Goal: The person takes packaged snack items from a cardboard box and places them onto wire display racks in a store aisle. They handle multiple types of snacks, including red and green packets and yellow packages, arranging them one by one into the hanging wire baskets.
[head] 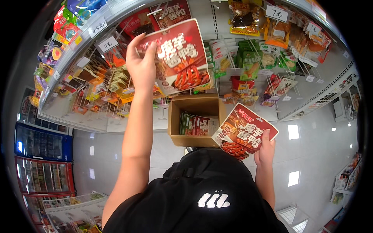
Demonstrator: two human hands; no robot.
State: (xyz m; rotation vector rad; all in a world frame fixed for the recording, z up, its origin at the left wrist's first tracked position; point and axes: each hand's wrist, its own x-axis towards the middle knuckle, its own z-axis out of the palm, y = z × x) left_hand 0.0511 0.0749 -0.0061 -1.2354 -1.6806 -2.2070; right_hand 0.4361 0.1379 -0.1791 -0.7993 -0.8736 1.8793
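Observation:
My left hand [142, 64] grips the left edge of a red and white snack pouch [182, 58] with printed writing, raised in front of the hanging rack. Lower and to the right, my right hand [265, 148] pinches a matching red snack pouch [244, 131] by its right side, thumb on its front. That pouch is tilted and overlaps the right rim of an open cardboard box [193, 141]. Several red and green packets [201, 125] stand inside the box. Behind the raised pouch, another red pouch [172, 14] hangs by a metal hook.
Pegboard shelving with metal hooks [233, 56] and many hanging snack packets curves around in front, with price cards [276, 13] on the hooks. Glass-door coolers [43, 174] stand at the far left. A low wire rack [75, 201] is behind left, more shelving [346, 174] at the right.

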